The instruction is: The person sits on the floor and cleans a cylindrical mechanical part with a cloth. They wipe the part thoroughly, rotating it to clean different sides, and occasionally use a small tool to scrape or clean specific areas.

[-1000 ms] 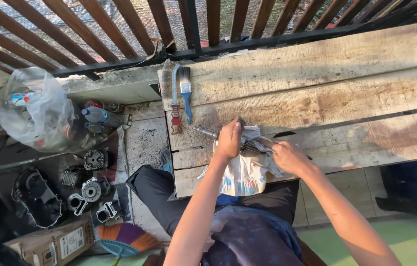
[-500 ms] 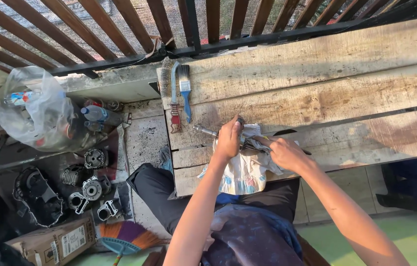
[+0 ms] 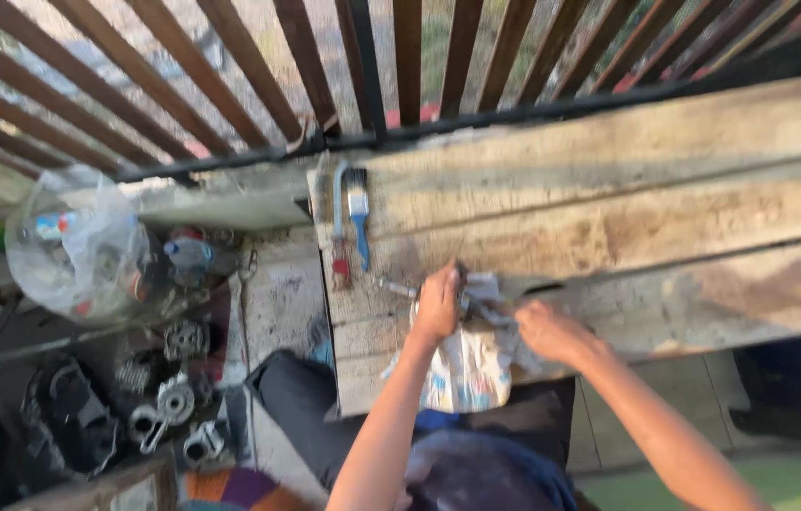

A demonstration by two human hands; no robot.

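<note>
Weathered wooden plank workbench (image 3: pixel 627 203) fills the upper right, grey-brown boards running left to right. Behind it a railing of dark brown wooden slats (image 3: pixel 230 85) on a black metal bar. Left of the bench, a clear plastic bag stuffed with bottles and scraps (image 3: pixel 79 246) sits on a ledge. Below the bag, a pile of grey metal engine parts (image 3: pixel 168 397) on the ground, blurred. Person's dark trousers (image 3: pixel 315 416) show at the bottom centre.

At the bench's near edge, a crumpled white rag with coloured print (image 3: pixel 465 364) hangs partly over the edge. Left hand (image 3: pixel 438 305) sits on top of the rag, fingers curled together and clamped on a small dark metal part (image 3: pixel 468 305), mostly hidden. A thin metal rod (image 3: pixel 396 287) sticks out to the left of that hand, lying on the board. Right hand (image 3: pixel 547 329) is just right of the part, fingers bunched on the rag's edge; can't tell if it also pinches the part, motion blur.

Further back on the bench, a paintbrush with blue handle (image 3: pixel 360 222) lies beside a curved grey tool with red tip (image 3: pixel 339 227), both well apart from the hands.
</note>
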